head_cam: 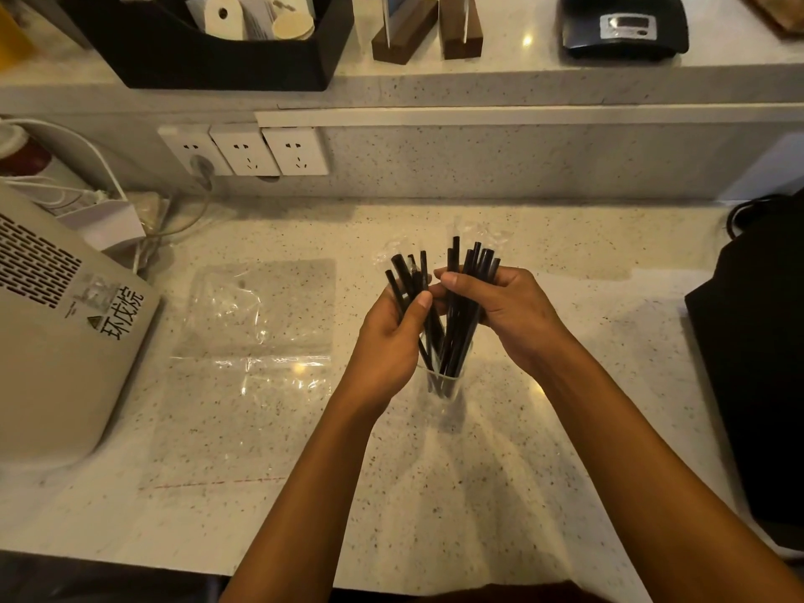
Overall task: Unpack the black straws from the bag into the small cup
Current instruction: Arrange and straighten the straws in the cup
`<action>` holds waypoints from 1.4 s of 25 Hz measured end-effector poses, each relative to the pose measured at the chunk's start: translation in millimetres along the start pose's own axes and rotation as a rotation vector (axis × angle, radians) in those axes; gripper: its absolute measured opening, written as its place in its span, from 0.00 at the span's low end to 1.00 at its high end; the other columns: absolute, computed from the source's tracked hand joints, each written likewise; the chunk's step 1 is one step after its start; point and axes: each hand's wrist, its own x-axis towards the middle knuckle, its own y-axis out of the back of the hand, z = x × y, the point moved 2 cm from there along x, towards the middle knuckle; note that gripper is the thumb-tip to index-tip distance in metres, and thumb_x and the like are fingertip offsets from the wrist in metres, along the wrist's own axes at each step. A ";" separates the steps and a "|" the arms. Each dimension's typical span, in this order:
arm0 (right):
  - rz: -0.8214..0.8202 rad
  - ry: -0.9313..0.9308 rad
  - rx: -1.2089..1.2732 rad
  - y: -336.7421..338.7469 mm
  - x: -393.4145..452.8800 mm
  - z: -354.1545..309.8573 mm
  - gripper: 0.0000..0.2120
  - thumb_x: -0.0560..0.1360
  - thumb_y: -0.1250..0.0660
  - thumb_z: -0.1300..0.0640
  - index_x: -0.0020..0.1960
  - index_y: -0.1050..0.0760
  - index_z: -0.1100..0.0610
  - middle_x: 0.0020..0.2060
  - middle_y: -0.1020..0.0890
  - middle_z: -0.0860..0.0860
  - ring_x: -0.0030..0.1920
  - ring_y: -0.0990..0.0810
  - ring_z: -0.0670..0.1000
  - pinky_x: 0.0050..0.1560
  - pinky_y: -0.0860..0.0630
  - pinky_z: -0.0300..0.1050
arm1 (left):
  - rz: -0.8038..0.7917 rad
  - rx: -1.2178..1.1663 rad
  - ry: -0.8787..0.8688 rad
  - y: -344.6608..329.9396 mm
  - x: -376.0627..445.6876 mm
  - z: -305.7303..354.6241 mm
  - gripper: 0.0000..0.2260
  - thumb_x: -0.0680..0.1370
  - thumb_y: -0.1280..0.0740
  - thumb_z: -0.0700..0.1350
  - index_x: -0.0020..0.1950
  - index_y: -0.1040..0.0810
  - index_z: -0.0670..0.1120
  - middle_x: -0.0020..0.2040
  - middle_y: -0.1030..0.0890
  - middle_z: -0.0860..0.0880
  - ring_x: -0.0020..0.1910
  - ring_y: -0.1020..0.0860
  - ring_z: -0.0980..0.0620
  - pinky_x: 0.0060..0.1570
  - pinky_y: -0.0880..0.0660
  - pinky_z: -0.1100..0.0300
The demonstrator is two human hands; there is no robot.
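Two bare hands meet over a speckled table (500, 450). The left hand (391, 337) curls its fingers and thumb around one cluster of black straws (452, 315); the right hand (509, 311) grips another cluster. The straws' lower ends stand in a small clear cup (443, 385) just below the hands, their tops fanning upward. A flat clear bag (256, 324) lies on the table to the left, apart from the cup.

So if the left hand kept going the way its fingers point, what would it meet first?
Probably the right hand: the left hand, gripping black straws above the small cup, points up-right toward it. Depth is unclear from this view.
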 end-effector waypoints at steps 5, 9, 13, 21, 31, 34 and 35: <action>0.030 0.002 -0.025 -0.7 1.7 2.9 0.05 0.76 0.27 0.53 0.47 0.12 0.47 0.46 0.11 0.50 0.49 0.12 0.49 0.42 0.20 0.30 | -0.005 0.027 -0.011 -1.2 -0.2 1.8 0.13 0.86 0.41 0.48 0.68 0.24 0.55 0.63 0.17 0.54 0.64 0.20 0.58 0.68 0.26 0.52; 0.052 -0.005 -0.062 -2.7 1.7 3.7 0.05 0.76 0.27 0.52 0.46 0.12 0.44 0.45 0.11 0.48 0.49 0.12 0.46 0.47 0.23 0.36 | -0.018 0.050 -0.019 -1.8 -3.4 6.3 0.13 0.86 0.42 0.49 0.66 0.25 0.61 0.62 0.19 0.59 0.63 0.22 0.64 0.58 0.26 0.69; 0.032 0.018 -0.052 -3.9 0.2 3.3 0.05 0.76 0.27 0.52 0.48 0.13 0.47 0.47 0.11 0.48 0.50 0.12 0.48 0.47 0.21 0.36 | -0.030 0.049 -0.007 -2.6 -6.8 9.2 0.12 0.86 0.43 0.49 0.66 0.26 0.62 0.59 0.20 0.65 0.60 0.23 0.70 0.53 0.27 0.76; 0.034 0.072 -0.157 -9.1 -6.7 5.2 0.05 0.78 0.30 0.50 0.51 0.16 0.43 0.47 0.12 0.41 0.49 0.14 0.40 0.43 0.23 0.28 | -0.022 0.062 -0.009 -4.3 -13.0 5.1 0.13 0.86 0.43 0.50 0.69 0.27 0.60 0.62 0.20 0.63 0.62 0.23 0.69 0.54 0.26 0.74; -0.039 0.124 -0.486 -30.0 -29.0 12.7 0.29 0.60 0.26 0.27 0.59 0.31 0.27 0.44 0.26 0.19 0.44 0.26 0.20 0.33 0.32 0.19 | -0.146 0.157 0.078 -6.6 -28.3 -19.7 0.18 0.86 0.47 0.38 0.76 0.36 0.33 0.68 0.27 0.38 0.65 0.24 0.47 0.46 0.25 0.72; -0.004 0.170 -0.471 -31.7 -34.6 22.5 0.30 0.61 0.23 0.33 0.60 0.30 0.33 0.47 0.25 0.27 0.46 0.25 0.22 0.34 0.30 0.19 | -0.138 0.230 0.079 -11.3 -35.6 -22.0 0.18 0.86 0.45 0.41 0.76 0.36 0.45 0.65 0.27 0.53 0.71 0.28 0.46 0.54 0.27 0.70; 0.003 0.176 -0.494 -30.1 -36.1 26.1 0.25 0.64 0.23 0.36 0.57 0.27 0.36 0.47 0.22 0.29 0.47 0.24 0.23 0.36 0.28 0.21 | -0.152 0.225 0.056 -10.3 -37.4 -24.9 0.21 0.85 0.43 0.42 0.78 0.40 0.48 0.67 0.28 0.55 0.73 0.30 0.49 0.58 0.28 0.70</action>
